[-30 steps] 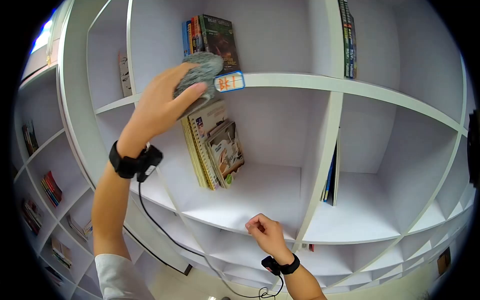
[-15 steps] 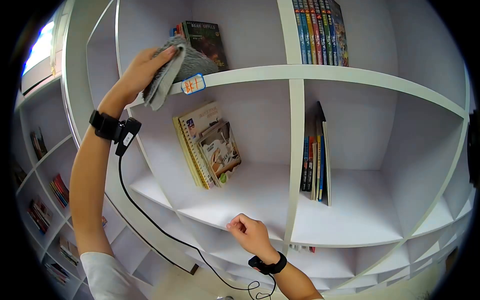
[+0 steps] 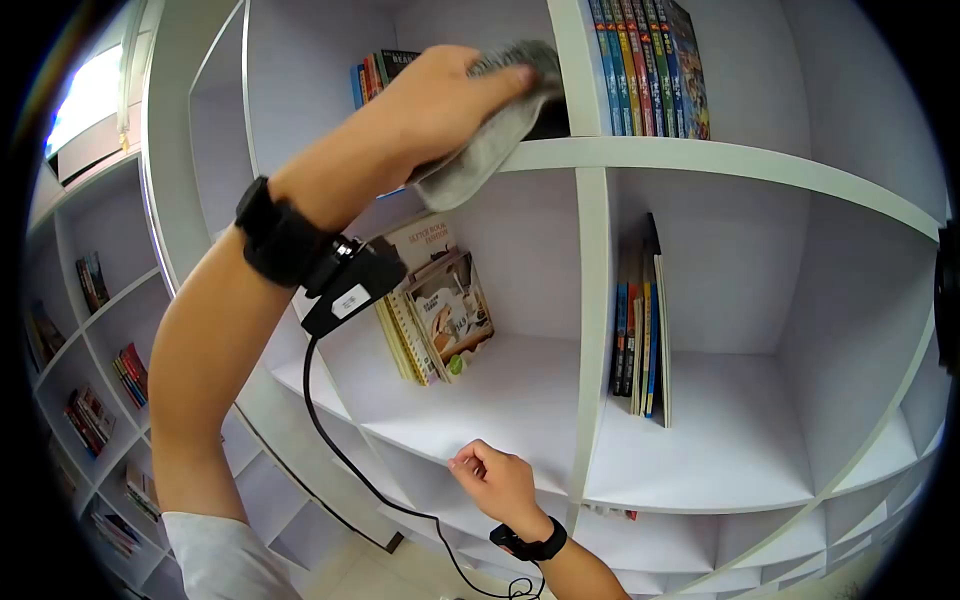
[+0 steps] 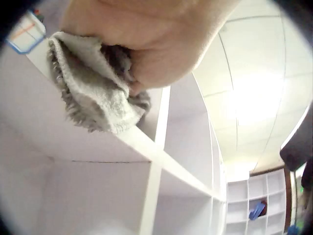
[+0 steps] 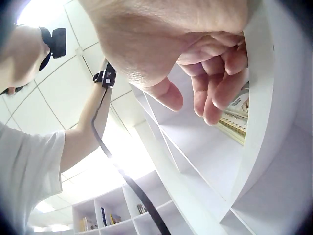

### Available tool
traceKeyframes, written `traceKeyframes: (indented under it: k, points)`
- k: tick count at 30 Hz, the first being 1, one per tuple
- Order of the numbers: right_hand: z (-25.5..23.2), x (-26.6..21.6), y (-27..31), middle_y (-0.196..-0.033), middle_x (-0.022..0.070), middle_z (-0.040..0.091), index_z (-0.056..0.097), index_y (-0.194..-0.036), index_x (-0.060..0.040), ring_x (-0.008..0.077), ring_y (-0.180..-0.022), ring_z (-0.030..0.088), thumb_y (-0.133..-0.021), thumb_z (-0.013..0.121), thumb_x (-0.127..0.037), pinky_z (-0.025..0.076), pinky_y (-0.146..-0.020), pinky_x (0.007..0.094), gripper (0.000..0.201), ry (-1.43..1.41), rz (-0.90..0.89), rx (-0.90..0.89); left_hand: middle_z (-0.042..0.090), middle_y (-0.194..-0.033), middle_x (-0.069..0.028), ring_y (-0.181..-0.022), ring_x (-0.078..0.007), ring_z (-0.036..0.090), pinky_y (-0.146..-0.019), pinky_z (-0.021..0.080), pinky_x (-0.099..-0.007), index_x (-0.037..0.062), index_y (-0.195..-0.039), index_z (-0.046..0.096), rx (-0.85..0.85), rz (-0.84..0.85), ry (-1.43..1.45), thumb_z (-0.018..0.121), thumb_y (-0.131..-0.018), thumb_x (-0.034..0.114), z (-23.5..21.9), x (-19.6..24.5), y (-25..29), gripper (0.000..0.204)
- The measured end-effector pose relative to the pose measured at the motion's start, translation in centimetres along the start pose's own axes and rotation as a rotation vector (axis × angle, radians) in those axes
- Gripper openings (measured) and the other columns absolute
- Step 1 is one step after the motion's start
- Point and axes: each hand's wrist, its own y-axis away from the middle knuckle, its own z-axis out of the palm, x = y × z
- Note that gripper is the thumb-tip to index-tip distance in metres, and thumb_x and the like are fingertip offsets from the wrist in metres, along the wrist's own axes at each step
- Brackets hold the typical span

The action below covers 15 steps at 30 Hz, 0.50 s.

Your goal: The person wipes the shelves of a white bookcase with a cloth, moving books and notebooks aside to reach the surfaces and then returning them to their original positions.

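Gray cloth (image 3: 482, 160), grasped in the left hand's grip (image 3: 445, 103), overhangs an upper shelf's front edge (image 3: 558, 154) near a divider (image 3: 580, 80), with open room below, above the loosely curled right hand (image 3: 502, 487).

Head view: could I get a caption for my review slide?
Left hand grips a grey cloth at a white shelf edge; the right hand, lower, holds nothing.

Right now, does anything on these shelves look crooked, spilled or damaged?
Only slightly: the books in the compartment below the grey cloth look tilted and uneven in height, unlike a straight row, though the wide lens may exaggerate their lean. I see no spill or damage.
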Motion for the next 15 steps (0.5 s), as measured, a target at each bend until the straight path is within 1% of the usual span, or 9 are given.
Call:
traceKeyframes:
  k: [1,2,3,5,6,7,9,10,15]
  points:
    - [0.1,0.0,-0.1,-0.067,0.0008,0.067,0.064,-0.087,-0.0126,0.0199,-0.061,0.066,-0.089,0.068,-0.034,0.048,-0.055,0.0310,0.022,0.015,-0.016,0.005,0.069,-0.087,-0.0017,-0.068,-0.0102,0.063,-0.061,0.050,-0.0249,0.0013,-0.102,0.067,0.094,-0.181,0.225,0.058,-0.099,0.037,0.1,0.5,-0.2,0.037]
    - [0.2,-0.1,-0.2,-0.067,0.0008,0.067,0.064,-0.087,-0.0126,0.0199,-0.061,0.066,-0.089,0.068,-0.034,0.048,-0.055,0.0310,0.022,0.017,-0.016,0.003,0.072,-0.090,-0.0024,-0.067,-0.0119,0.067,-0.058,0.055,-0.0266,0.0017,-0.107,0.067,0.079,-0.256,0.450,0.057,-0.100,0.036,-0.3,0.2,-1.2,0.037]
    - [0.4,0.0,-0.2,-0.067,0.0008,0.068,0.064,-0.087,-0.0126,0.0203,-0.061,0.066,-0.089,0.067,-0.035,0.048,-0.054,0.0316,0.023,-0.006,-0.022,0.021,0.072,-0.090,-0.0024,-0.067,-0.0119,0.067,-0.058,0.055,-0.0266,0.0017,-0.107,0.067,0.081,-0.257,0.456,0.057,-0.100,0.036,-0.8,-0.7,-2.1,0.037]
    - [0.3,-0.1,0.0,-0.068,0.0007,0.068,0.064,-0.086,-0.0126,0.0206,-0.061,0.066,-0.089,0.067,-0.036,0.048,-0.054,0.0322,0.024,-0.029,-0.021,0.047,0.073,-0.097,-0.0038,-0.076,-0.0134,0.070,-0.068,0.059,-0.0273,0.0012,-0.111,0.066,-0.014,-0.146,0.827,0.054,-0.102,0.034,-1.0,-1.4,-3.1,0.036]
    - [0.3,-0.3,0.0,-0.068,0.0010,0.068,0.064,-0.086,-0.0124,0.0210,-0.062,0.067,-0.089,0.066,-0.037,0.048,-0.054,0.0326,0.024,0.015,-0.008,0.032,0.072,-0.104,-0.0054,-0.085,-0.0153,0.072,-0.079,0.061,-0.0288,0.0033,-0.116,0.063,-0.136,-0.107,0.977,0.052,-0.103,0.033,-1.0,-1.8,-3.6,0.034]
    - [0.1,-0.6,-0.2,-0.069,0.0013,0.069,0.064,-0.086,-0.0123,0.0215,-0.062,0.067,-0.090,0.066,-0.037,0.048,-0.054,0.0329,0.025,0.058,0.000,0.018,0.070,-0.111,-0.0064,-0.094,-0.0152,0.071,-0.085,0.060,-0.0304,0.0044,-0.123,0.060,-0.179,-0.006,0.996,0.051,-0.103,0.034,-1.6,-2.3,-4.6,0.037]
    - [0.0,-0.6,-0.4,-0.068,0.0018,0.069,0.064,-0.087,-0.0120,0.0223,-0.063,0.067,-0.090,0.065,-0.039,0.049,-0.056,0.0333,0.027,0.047,0.019,-0.014,0.069,-0.114,-0.0072,-0.097,-0.0145,0.070,-0.085,0.060,-0.0310,0.0053,-0.127,0.058,-0.100,0.103,0.865,0.051,-0.103,0.033,-2.5,-2.0,-6.5,0.037]
    - [0.1,-0.3,-0.4,-0.068,0.0020,0.069,0.065,-0.087,-0.0118,0.0226,-0.064,0.067,-0.090,0.065,-0.038,0.049,-0.057,0.0335,0.027,0.028,0.019,-0.009,0.072,-0.108,-0.0090,-0.098,-0.0187,0.070,-0.093,0.055,-0.0375,0.0041,-0.117,0.063,-0.143,0.094,0.967,0.046,-0.104,0.038,-1.8,-0.7,-7.3,0.040]
    - [-0.5,-0.4,-0.3,-0.068,0.0024,0.069,0.065,-0.087,-0.0118,0.0234,-0.065,0.067,-0.090,0.064,-0.038,0.050,-0.059,0.0340,0.026,-0.008,0.046,-0.043,0.073,-0.102,-0.0096,-0.087,-0.0192,0.072,-0.081,0.059,-0.0375,0.0035,-0.111,0.064,-0.078,0.099,0.889,0.042,-0.105,0.038,-3.2,0.6,-9.2,0.041]
